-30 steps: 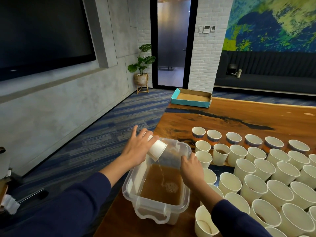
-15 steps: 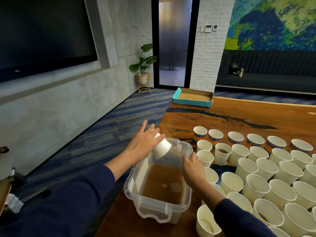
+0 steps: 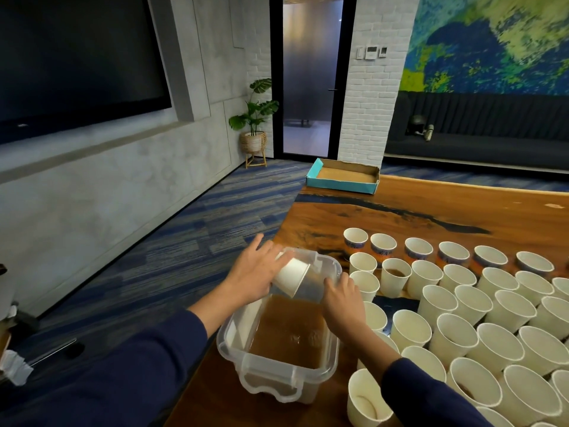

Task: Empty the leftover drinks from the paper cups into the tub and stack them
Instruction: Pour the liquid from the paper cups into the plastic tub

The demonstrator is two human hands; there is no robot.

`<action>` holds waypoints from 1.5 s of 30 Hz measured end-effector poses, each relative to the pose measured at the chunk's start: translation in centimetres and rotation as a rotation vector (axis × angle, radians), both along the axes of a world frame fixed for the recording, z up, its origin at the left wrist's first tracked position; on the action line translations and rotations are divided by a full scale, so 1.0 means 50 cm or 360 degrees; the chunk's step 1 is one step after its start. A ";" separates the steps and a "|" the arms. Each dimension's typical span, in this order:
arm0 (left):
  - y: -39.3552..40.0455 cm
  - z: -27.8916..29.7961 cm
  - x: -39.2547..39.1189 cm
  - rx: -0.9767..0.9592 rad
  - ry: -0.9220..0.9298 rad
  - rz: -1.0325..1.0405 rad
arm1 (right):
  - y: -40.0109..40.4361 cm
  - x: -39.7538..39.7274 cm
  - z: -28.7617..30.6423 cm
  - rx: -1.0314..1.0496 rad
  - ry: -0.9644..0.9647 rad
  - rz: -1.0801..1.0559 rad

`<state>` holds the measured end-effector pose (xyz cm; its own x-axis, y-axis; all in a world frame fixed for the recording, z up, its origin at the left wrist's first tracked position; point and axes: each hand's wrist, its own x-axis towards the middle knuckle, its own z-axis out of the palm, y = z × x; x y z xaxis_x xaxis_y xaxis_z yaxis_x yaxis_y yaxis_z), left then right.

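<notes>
Paper cup (image 3: 291, 280), my left hand (image 3: 252, 280) grasping it tipped mouth-down over tub (image 3: 246, 359) at worktop's left edge to drain; my right hand (image 3: 341, 302) clasps tub's rim, steadying.

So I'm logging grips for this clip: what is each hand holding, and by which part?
Left hand grips a tipped paper cup round its side wall, over the tub. Right hand holds the tub's right rim.

Dim, even indoor light; brightest at doorway (image 3: 311, 72), 12 o'clock. Soft glare on table (image 3: 431, 217). Wide-angle bending at edges; periphery possibly slightly soft.
</notes>
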<state>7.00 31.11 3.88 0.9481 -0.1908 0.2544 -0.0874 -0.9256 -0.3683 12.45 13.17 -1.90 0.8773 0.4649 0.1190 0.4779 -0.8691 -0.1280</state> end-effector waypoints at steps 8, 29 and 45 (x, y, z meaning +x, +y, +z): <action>-0.012 -0.030 0.007 -0.1153 0.0203 0.0373 | 0.000 0.033 0.070 0.0896 0.0620 0.0299; 0.052 -0.115 0.021 -0.1555 0.0403 0.1001 | -0.159 0.201 0.107 0.1172 0.0246 -0.0567; 0.050 -0.134 0.013 -0.1318 0.0364 0.1068 | -0.197 0.203 -0.089 0.0475 0.0582 -0.0833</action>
